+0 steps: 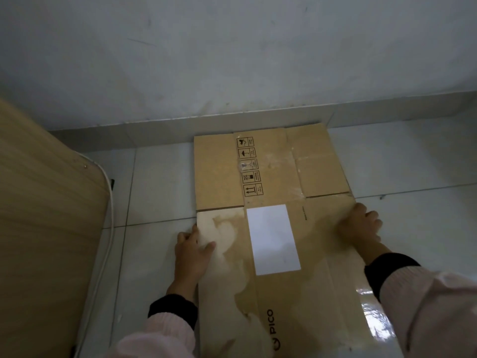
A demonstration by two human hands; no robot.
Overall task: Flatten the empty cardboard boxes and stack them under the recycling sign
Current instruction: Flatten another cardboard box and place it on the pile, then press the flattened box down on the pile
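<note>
A flattened brown cardboard box [317, 267] with a white label and "PICO" print lies on the tiled floor in front of me. My left hand [192, 250] grips its left edge, thumb on top. My right hand [361, 226] grips its far right corner. Beyond it, another flattened box [216, 174] with black handling symbols lies flat against the base of the wall; the near box overlaps its front edge. No recycling sign shows in this view.
A light wooden furniture panel [46, 215] stands at the left with a white cable [109, 218] running down its edge. The grey wall [232, 60] and its skirting [387, 112] close off the far side. Pale floor tiles [413, 164] spread to the right.
</note>
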